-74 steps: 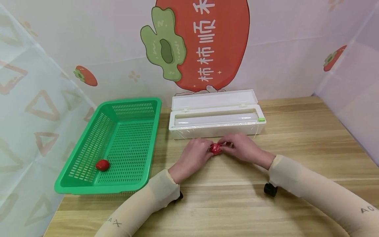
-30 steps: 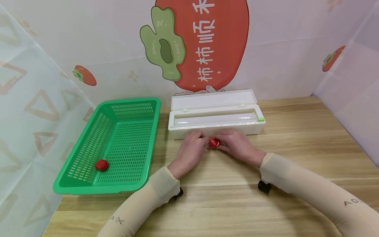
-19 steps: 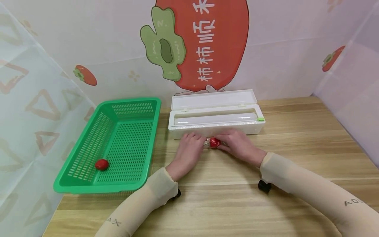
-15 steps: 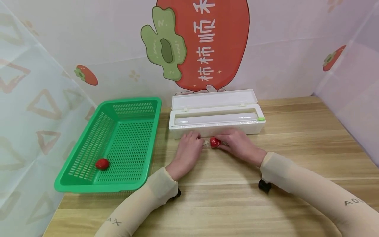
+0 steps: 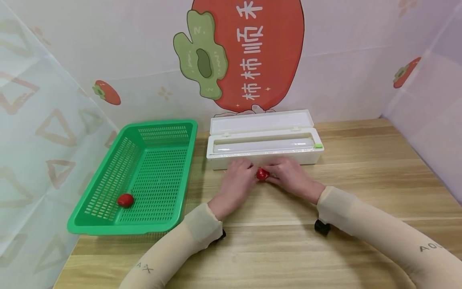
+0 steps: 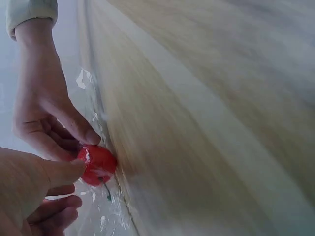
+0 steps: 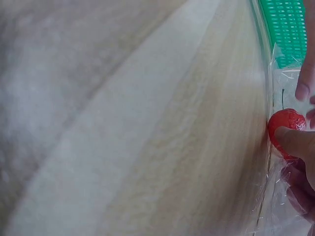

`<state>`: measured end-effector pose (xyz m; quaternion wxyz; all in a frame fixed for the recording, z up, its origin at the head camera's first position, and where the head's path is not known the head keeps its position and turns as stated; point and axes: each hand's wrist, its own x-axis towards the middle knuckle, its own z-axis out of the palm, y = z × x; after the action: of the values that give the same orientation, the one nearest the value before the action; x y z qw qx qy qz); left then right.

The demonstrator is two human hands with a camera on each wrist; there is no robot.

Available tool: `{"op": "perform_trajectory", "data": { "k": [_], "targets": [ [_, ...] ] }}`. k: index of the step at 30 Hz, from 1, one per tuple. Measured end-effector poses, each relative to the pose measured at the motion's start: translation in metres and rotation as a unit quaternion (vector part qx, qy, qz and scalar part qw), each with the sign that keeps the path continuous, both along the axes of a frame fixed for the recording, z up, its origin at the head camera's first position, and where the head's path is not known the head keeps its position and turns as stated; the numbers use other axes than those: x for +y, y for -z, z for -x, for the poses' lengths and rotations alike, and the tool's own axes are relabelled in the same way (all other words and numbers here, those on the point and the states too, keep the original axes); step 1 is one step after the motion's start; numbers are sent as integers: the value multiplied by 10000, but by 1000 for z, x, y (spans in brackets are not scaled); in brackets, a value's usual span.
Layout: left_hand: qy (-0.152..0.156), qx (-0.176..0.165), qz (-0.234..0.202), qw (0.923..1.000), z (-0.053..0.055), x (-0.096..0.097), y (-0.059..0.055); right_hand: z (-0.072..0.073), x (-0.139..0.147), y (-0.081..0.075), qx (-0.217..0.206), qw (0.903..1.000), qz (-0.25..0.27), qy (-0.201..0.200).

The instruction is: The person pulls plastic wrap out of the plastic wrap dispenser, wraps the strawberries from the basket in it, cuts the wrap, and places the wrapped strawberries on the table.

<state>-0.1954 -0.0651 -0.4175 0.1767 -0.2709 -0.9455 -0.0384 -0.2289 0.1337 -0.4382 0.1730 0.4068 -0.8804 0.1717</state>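
Note:
A small red fruit (image 5: 262, 174) with a thin green stem lies in clear cling film (image 6: 102, 209) close in front of the white film box. My right hand (image 5: 290, 176) pinches it, its thumb pressed to the red skin in the right wrist view. From the other side my left hand (image 5: 238, 180) reaches in at the stem end. Its thumb (image 7: 302, 92) and bent fingers stand a little apart over the film, right beside the fruit. In the green basket (image 5: 73, 224) at left sits another red fruit (image 5: 125, 200).
Behind the hands stands the film box (image 5: 265, 157), lid (image 5: 261, 122) raised, with a roll (image 5: 263, 145) inside and a green slider (image 5: 318, 146) at its right end. Wood tabletop (image 5: 364, 168) extends to the right and toward me. A printed wall (image 5: 144, 52) closes off the back.
The fruit has shifted slightly toward the box since the first frame. My left hand moved left along the film, then came back close to the fruit; my right hand has kept its hold.

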Motion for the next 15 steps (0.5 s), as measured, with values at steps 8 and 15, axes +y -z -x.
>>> {"op": "perform_trajectory", "data": {
  "k": [8,15],
  "targets": [
    [280,-1045,-830,9907,5,12,4,-1,-1,2,-322,9993,153,126],
    [207,-1151,-813,9898,10,16,4,1,-1,-1,-1049,9932,419,274]
  ]
}}
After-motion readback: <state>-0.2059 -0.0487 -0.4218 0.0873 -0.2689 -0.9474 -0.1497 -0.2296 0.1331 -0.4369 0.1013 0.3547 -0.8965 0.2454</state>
